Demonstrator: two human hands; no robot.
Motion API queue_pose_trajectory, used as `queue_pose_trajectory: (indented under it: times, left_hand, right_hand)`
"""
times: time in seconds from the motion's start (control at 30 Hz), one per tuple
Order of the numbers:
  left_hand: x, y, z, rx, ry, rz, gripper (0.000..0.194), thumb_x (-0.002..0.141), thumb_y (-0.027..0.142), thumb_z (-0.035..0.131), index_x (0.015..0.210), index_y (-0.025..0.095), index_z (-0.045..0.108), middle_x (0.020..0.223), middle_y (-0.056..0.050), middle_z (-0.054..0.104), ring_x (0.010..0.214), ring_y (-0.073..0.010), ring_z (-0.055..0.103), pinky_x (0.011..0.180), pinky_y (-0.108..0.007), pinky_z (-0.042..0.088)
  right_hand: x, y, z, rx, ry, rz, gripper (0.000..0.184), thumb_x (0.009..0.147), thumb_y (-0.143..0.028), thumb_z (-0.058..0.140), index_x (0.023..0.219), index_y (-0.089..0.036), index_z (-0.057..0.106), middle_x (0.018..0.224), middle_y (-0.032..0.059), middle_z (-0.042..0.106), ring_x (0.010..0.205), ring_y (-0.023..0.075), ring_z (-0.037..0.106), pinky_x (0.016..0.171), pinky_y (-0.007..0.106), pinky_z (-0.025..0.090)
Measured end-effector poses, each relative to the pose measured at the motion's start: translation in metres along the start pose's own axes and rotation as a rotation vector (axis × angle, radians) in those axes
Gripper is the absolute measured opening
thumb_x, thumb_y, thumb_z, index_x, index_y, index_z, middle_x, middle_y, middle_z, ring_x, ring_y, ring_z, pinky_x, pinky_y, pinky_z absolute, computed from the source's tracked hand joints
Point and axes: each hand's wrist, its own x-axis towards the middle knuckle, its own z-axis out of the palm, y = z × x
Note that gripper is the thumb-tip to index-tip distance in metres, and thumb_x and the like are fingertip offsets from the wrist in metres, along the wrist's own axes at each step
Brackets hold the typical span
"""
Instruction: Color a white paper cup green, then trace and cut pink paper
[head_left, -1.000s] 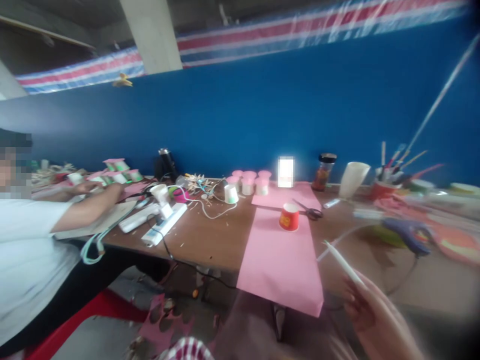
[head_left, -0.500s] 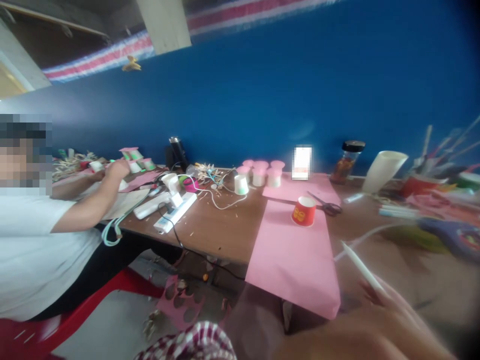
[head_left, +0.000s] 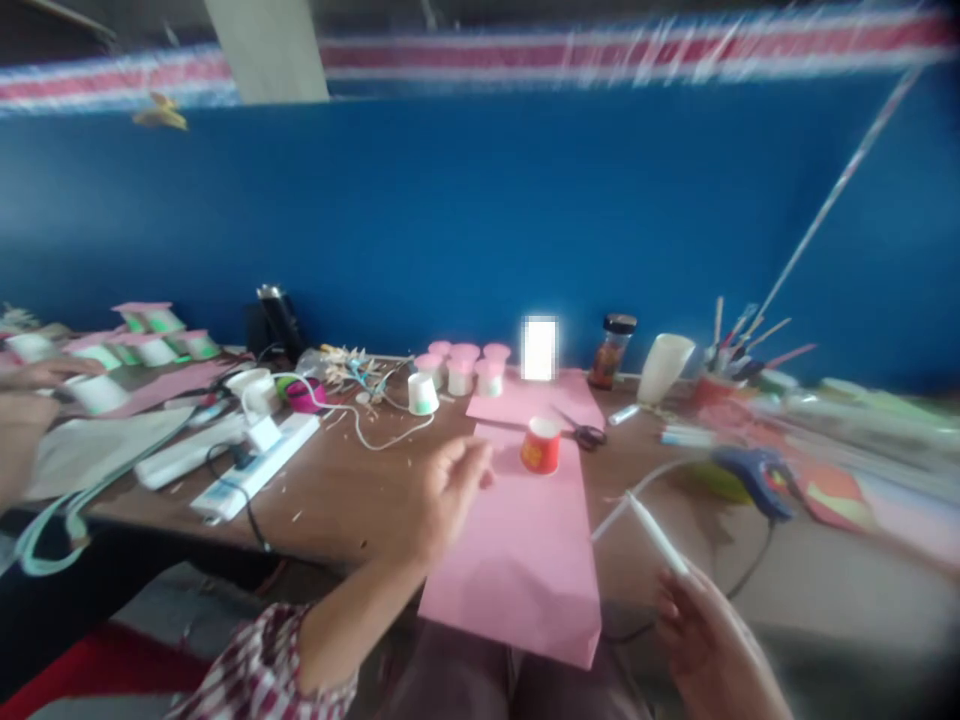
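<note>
The right hand (head_left: 709, 630) grips a white pen-like stick (head_left: 658, 535); the left hand (head_left: 454, 495) curls, blurred, and I can't tell whether it holds anything. A brown table (head_left: 352, 500) meets a blue partition (head_left: 420, 220). Between stick and left hand, slightly farther back, the red cup (head_left: 540, 452) stands on pink paper (head_left: 517, 560).

Your single head-worn view looks forward and down from above your lap (head_left: 450, 680); it takes in the bench (head_left: 337, 500) at close range and faces the blue wall (head_left: 450, 220) beyond.
</note>
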Motion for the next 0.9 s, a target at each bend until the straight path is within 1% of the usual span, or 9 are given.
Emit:
queue_pose_trajectory:
  times: [0.07,0.17,0.2,0.27,0.4,0.53,0.67,0.77,0.9]
  left_hand:
    - [0.041,-0.032,-0.013,0.164,0.016,0.031,0.033,0.083,0.045,0.052,0.076,0.015,0.065,0.056,0.0,0.059,0.057,-0.0135,0.057,0.06,-0.025,0.045]
    - [0.065,-0.07,-0.018,0.328,0.029,0.064,0.032,0.086,0.041,0.046,0.097,0.016,0.063,0.068,-0.002,0.065,0.067,-0.0165,0.063,0.067,-0.027,0.046]
    - [0.064,-0.078,-0.016,0.387,-0.003,0.08,0.03,0.087,0.037,0.044,0.101,0.018,0.062,0.074,-0.003,0.067,0.072,-0.017,0.064,0.07,-0.028,0.046]
    - [0.052,-0.088,-0.007,0.473,-0.128,0.153,0.023,0.086,0.031,0.045,0.094,0.02,0.064,0.088,-0.004,0.069,0.083,-0.0171,0.063,0.077,-0.028,0.046]
    - [0.024,-0.098,0.012,0.604,-0.295,0.272,0.021,0.088,0.025,0.043,0.088,0.022,0.064,0.089,-0.002,0.066,0.086,-0.017,0.06,0.079,-0.03,0.046]
    - [0.013,-0.112,0.017,0.709,-0.403,0.358,0.019,0.084,0.021,0.05,0.097,0.022,0.063,0.103,-0.004,0.066,0.098,-0.0203,0.058,0.088,-0.036,0.046]
    - [0.008,-0.124,0.014,0.762,-0.436,0.353,0.029,0.08,0.019,0.056,0.109,0.022,0.06,0.117,-0.005,0.061,0.11,-0.0232,0.053,0.096,-0.04,0.043]
    - [0.007,-0.129,0.014,0.747,-0.447,0.35,0.025,0.082,0.022,0.057,0.106,0.022,0.06,0.116,-0.004,0.061,0.11,-0.0225,0.052,0.097,-0.039,0.042]
    - [0.006,-0.132,0.015,0.763,-0.414,0.379,0.019,0.081,0.025,0.059,0.1,0.022,0.061,0.112,-0.004,0.062,0.106,-0.0214,0.054,0.094,-0.038,0.045]
  right_hand:
    - [0.01,-0.004,-0.002,0.064,-0.004,0.026,0.04,0.045,-0.028,0.085,0.08,-0.022,0.067,0.066,-0.0033,0.066,0.05,0.0081,0.056,0.039,0.014,0.046]
    - [0.02,-0.006,-0.005,0.097,-0.062,0.001,0.035,0.051,-0.029,0.085,0.081,-0.024,0.068,0.063,-0.0046,0.065,0.049,0.0073,0.055,0.04,0.013,0.046]
    - [0.023,-0.005,-0.006,0.086,-0.085,-0.019,0.036,0.053,-0.029,0.084,0.085,-0.026,0.068,0.065,-0.0044,0.066,0.05,0.0078,0.057,0.041,0.014,0.047]
    - [0.027,-0.003,-0.004,0.022,-0.13,-0.07,0.041,0.056,-0.03,0.083,0.095,-0.028,0.068,0.075,-0.0025,0.07,0.055,0.0104,0.061,0.043,0.017,0.049]
    - [0.037,0.0,0.009,-0.13,-0.187,-0.118,0.042,0.058,-0.035,0.082,0.098,-0.028,0.069,0.087,0.0024,0.072,0.067,0.0173,0.066,0.051,0.023,0.053]
    - [0.042,-0.003,0.037,-0.215,-0.249,-0.088,0.042,0.057,-0.042,0.081,0.092,-0.023,0.067,0.08,0.0045,0.07,0.069,0.0183,0.064,0.053,0.024,0.051]
    - [0.04,-0.015,0.073,-0.387,-0.383,-0.18,0.028,0.066,-0.041,0.074,0.076,-0.02,0.059,0.061,-0.0025,0.054,0.053,0.01,0.048,0.048,0.02,0.041]
    - [0.047,-0.029,0.097,-0.591,-0.312,-0.348,0.027,0.071,-0.045,0.066,0.076,-0.019,0.057,0.05,-0.0077,0.037,0.044,0.0074,0.033,0.04,0.019,0.028]
    - [0.074,-0.037,0.128,-0.947,-0.157,-0.614,0.03,0.064,-0.047,0.067,0.073,-0.019,0.063,0.047,-0.0044,0.045,0.044,0.0124,0.043,0.04,0.024,0.031]
